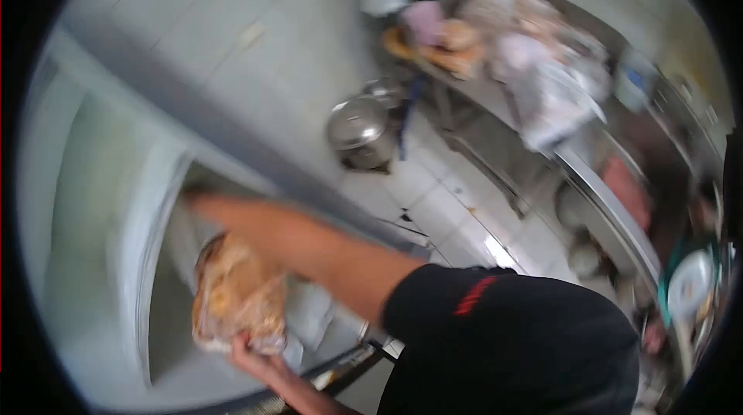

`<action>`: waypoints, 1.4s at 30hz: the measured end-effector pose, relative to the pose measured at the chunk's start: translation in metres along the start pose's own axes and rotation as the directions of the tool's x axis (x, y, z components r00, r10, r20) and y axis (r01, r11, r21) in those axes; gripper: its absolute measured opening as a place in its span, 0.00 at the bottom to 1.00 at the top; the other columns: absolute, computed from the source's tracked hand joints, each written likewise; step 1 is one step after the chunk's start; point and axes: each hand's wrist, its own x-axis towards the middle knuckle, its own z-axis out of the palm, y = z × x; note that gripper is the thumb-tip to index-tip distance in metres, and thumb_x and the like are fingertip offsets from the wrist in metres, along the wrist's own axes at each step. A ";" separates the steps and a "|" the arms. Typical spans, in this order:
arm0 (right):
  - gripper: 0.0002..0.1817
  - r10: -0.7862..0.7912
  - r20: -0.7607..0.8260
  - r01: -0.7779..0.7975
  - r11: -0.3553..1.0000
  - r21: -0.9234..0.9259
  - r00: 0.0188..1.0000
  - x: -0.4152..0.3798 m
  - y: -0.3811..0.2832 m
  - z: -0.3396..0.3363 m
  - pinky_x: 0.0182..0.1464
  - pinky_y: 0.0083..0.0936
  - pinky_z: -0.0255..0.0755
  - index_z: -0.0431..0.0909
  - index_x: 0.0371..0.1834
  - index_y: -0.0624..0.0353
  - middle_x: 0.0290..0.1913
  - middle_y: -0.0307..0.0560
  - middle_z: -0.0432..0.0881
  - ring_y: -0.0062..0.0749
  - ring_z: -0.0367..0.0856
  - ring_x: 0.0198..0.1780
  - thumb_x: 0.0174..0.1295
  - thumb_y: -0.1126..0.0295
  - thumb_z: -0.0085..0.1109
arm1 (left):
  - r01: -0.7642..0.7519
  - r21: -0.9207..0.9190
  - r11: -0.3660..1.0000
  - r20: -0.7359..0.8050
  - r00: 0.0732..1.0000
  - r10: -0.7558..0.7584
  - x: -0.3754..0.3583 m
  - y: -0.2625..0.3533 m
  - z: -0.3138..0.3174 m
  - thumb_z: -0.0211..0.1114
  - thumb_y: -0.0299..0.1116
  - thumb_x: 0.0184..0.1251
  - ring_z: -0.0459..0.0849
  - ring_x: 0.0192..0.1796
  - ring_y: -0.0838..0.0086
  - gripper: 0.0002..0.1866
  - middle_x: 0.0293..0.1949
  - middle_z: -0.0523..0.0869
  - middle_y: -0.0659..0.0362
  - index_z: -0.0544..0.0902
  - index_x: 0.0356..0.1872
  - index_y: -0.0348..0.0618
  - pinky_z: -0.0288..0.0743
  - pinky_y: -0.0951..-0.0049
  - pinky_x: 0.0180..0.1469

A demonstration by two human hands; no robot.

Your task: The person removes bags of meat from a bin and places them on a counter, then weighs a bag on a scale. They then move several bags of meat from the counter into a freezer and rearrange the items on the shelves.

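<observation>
A bag of pale orange-brown food in clear plastic lies low in front of me, inside what looks like an opened chest freezer. My left hand grips the near end of this bag, thumb over its edge. My right arm stretches across above the bag. At its end, my right hand is dark and smeared beside the freezer's inner wall, its fingers indistinct. Whitish plastic shows beside the bag.
A lidded metal pot stands by the tiled wall. Several plastic bags cover a metal table behind it. Along the right runs a steel counter with reddish stuff and a white ladle-like utensil. White floor tiles lie between.
</observation>
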 end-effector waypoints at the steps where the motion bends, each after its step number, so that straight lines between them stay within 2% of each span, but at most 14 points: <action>1: 0.29 0.060 0.058 -0.064 0.996 0.065 0.997 -0.001 -0.007 -0.010 0.56 0.40 0.74 0.70 0.66 0.58 0.63 0.52 0.75 0.44 0.76 0.57 0.67 0.52 0.52 | 0.046 -0.043 0.998 -0.058 0.997 -0.049 -0.002 -0.001 -0.013 0.58 0.27 0.42 0.78 0.55 0.54 0.40 0.57 0.75 0.46 0.65 0.65 0.31 0.79 0.54 0.53; 4: 0.35 0.224 0.392 -0.120 0.955 -0.273 0.892 -0.039 -0.028 -0.033 0.51 0.43 0.76 0.74 0.63 0.59 0.57 0.54 0.79 0.43 0.78 0.52 0.60 0.45 0.60 | 0.209 -0.288 0.935 -0.069 0.969 -0.237 -0.016 0.023 -0.023 0.57 0.26 0.42 0.80 0.53 0.53 0.35 0.52 0.79 0.48 0.69 0.61 0.30 0.79 0.54 0.53; 7: 0.43 0.309 0.417 0.027 0.776 -0.631 0.855 -0.104 -0.086 -0.049 0.62 0.32 0.68 0.71 0.62 0.71 0.60 0.61 0.77 0.44 0.77 0.60 0.53 0.46 0.67 | 0.121 -0.358 0.926 -0.067 0.986 -0.155 -0.014 0.020 -0.026 0.57 0.25 0.42 0.81 0.51 0.54 0.33 0.49 0.80 0.49 0.71 0.58 0.30 0.79 0.57 0.53; 13: 0.50 0.129 0.567 0.185 0.867 -0.463 0.814 -0.157 -0.087 -0.039 0.69 0.29 0.61 0.61 0.69 0.74 0.64 0.63 0.72 0.41 0.70 0.67 0.47 0.59 0.77 | -0.034 -0.167 0.985 -0.131 0.991 0.012 -0.025 0.043 -0.016 0.55 0.18 0.38 0.82 0.45 0.65 0.35 0.46 0.80 0.52 0.71 0.58 0.33 0.78 0.70 0.49; 15: 0.54 -0.029 0.555 0.144 0.976 -0.166 0.831 -0.157 -0.052 -0.041 0.69 0.30 0.61 0.53 0.72 0.74 0.65 0.61 0.71 0.40 0.70 0.66 0.44 0.70 0.79 | -0.076 -0.041 0.996 -0.117 0.991 0.071 -0.037 0.062 -0.008 0.55 0.18 0.37 0.82 0.45 0.66 0.34 0.45 0.81 0.52 0.72 0.57 0.33 0.78 0.71 0.47; 17: 0.55 0.094 0.507 -0.129 0.991 0.034 0.857 -0.175 -0.072 -0.036 0.69 0.31 0.62 0.49 0.73 0.73 0.65 0.60 0.71 0.39 0.71 0.65 0.43 0.79 0.77 | -0.076 0.020 0.997 -0.088 0.993 0.078 -0.044 0.085 0.000 0.55 0.17 0.35 0.81 0.45 0.68 0.35 0.45 0.81 0.53 0.72 0.56 0.31 0.76 0.73 0.47; 20: 0.47 0.123 0.517 -0.235 0.959 0.158 0.847 -0.183 -0.067 -0.047 0.67 0.32 0.66 0.53 0.72 0.73 0.64 0.58 0.72 0.37 0.73 0.64 0.51 0.79 0.72 | 0.008 0.013 1.000 -0.088 0.996 -0.006 -0.051 0.106 -0.005 0.55 0.17 0.34 0.82 0.43 0.67 0.36 0.44 0.82 0.53 0.72 0.56 0.30 0.77 0.72 0.48; 22: 0.39 0.171 0.696 -0.527 0.780 0.336 0.698 -0.176 -0.064 -0.061 0.64 0.34 0.71 0.56 0.71 0.71 0.64 0.56 0.72 0.37 0.76 0.62 0.56 0.82 0.66 | 0.023 -0.124 0.992 -0.080 0.996 -0.033 -0.052 0.105 -0.007 0.56 0.18 0.33 0.83 0.45 0.65 0.36 0.45 0.83 0.52 0.72 0.56 0.29 0.76 0.72 0.52; 24: 0.34 0.405 0.844 -0.874 0.464 0.142 0.352 -0.167 -0.035 -0.077 0.62 0.37 0.74 0.60 0.69 0.67 0.63 0.55 0.73 0.39 0.77 0.60 0.59 0.82 0.62 | 0.055 -0.203 0.978 -0.101 0.992 -0.077 -0.050 0.104 -0.008 0.56 0.19 0.33 0.83 0.47 0.65 0.36 0.45 0.83 0.52 0.73 0.56 0.28 0.75 0.72 0.54; 30: 0.35 0.199 0.706 -0.600 0.704 0.380 0.680 -0.246 -0.071 -0.058 0.64 0.41 0.71 0.62 0.69 0.60 0.61 0.52 0.75 0.40 0.75 0.62 0.57 0.81 0.63 | -0.177 0.015 0.984 0.172 0.970 0.172 -0.061 0.158 0.004 0.60 0.18 0.31 0.82 0.53 0.67 0.42 0.52 0.83 0.50 0.71 0.61 0.26 0.71 0.74 0.59; 34: 0.35 -0.010 0.456 -0.370 0.569 0.735 0.890 -0.280 -0.135 -0.051 0.66 0.40 0.67 0.61 0.68 0.61 0.62 0.50 0.73 0.40 0.72 0.64 0.54 0.84 0.59 | -0.413 0.062 0.909 0.419 0.837 0.351 -0.038 0.234 0.045 0.68 0.17 0.34 0.81 0.55 0.62 0.52 0.56 0.80 0.49 0.61 0.72 0.34 0.70 0.67 0.62; 36: 0.39 -0.163 0.191 -0.068 0.561 0.825 0.968 -0.284 -0.154 -0.039 0.67 0.46 0.66 0.55 0.73 0.61 0.66 0.55 0.69 0.47 0.71 0.65 0.55 0.79 0.57 | -0.524 0.077 0.848 0.492 0.760 0.425 -0.030 0.281 0.090 0.74 0.19 0.41 0.80 0.57 0.61 0.50 0.57 0.79 0.48 0.59 0.72 0.35 0.71 0.65 0.62; 39: 0.39 -0.335 -0.295 0.437 0.524 0.731 0.895 -0.274 -0.197 -0.027 0.68 0.43 0.65 0.54 0.74 0.59 0.66 0.55 0.68 0.47 0.70 0.66 0.57 0.78 0.58 | -0.903 0.279 0.328 0.308 0.407 0.860 -0.030 0.301 0.109 0.76 0.22 0.46 0.79 0.58 0.62 0.47 0.57 0.77 0.49 0.62 0.71 0.35 0.71 0.64 0.62; 42: 0.38 -0.546 -0.658 0.837 0.480 0.262 0.519 -0.242 -0.250 -0.029 0.69 0.40 0.63 0.58 0.70 0.67 0.69 0.55 0.66 0.42 0.67 0.68 0.55 0.83 0.62 | -0.786 0.576 0.224 -0.004 0.271 0.962 -0.079 0.251 0.046 0.71 0.19 0.50 0.78 0.57 0.63 0.38 0.54 0.77 0.49 0.67 0.67 0.34 0.72 0.63 0.61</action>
